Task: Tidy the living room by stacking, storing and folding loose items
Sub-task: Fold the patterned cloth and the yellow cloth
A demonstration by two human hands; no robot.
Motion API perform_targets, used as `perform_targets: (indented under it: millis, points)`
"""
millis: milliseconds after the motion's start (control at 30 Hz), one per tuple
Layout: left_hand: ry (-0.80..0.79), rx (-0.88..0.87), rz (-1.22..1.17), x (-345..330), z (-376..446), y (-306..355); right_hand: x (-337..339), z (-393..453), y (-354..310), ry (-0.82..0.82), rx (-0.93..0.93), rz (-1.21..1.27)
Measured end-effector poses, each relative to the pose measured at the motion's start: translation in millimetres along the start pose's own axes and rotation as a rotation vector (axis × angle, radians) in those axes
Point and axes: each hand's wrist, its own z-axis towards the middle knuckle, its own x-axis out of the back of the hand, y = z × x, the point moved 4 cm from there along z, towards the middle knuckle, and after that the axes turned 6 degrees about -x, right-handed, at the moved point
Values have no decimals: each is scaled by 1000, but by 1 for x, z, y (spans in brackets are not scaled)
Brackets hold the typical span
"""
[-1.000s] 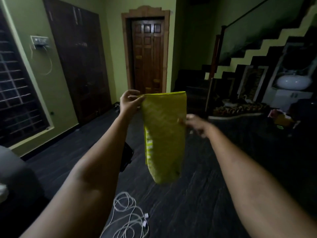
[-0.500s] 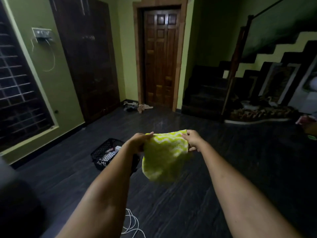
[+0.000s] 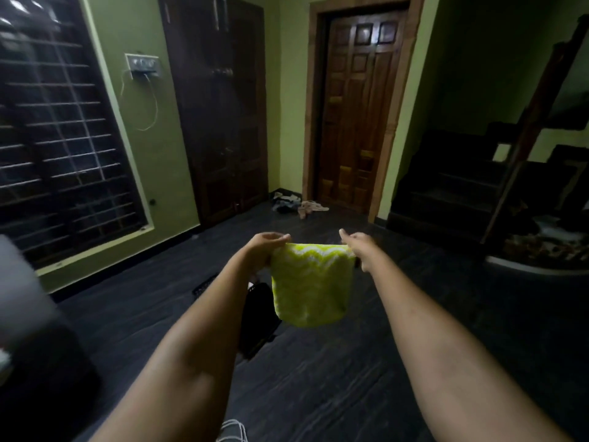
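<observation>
black basket [image 3: 258,317] half-hidden behind yellow cloth [image 3: 311,285] — edges blurred

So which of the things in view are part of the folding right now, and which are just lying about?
In the job:
- yellow-green cloth, hanging in the air
- left hand pinching its top left corner
- right hand pinching its top right corner

Lying about:
- black basket on the floor, partly hidden behind the left arm
- white cable at the bottom edge
- clothes pile by the door

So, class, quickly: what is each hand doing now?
Left hand: pinching the cloth's top corner.
Right hand: pinching the other top corner.
</observation>
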Motion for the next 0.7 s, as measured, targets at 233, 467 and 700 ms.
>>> perform_targets:
  millis: [233,467,700]
  points:
    - [-176,172,334,7,74,29,-7,89,-58,-513,104,-533]
    - [104,117,1072,34,115,71,-33,156,-117,-500,413,-664]
    - [127,-153,661,18,190,79,-103,185,-162,-583,609,-558]
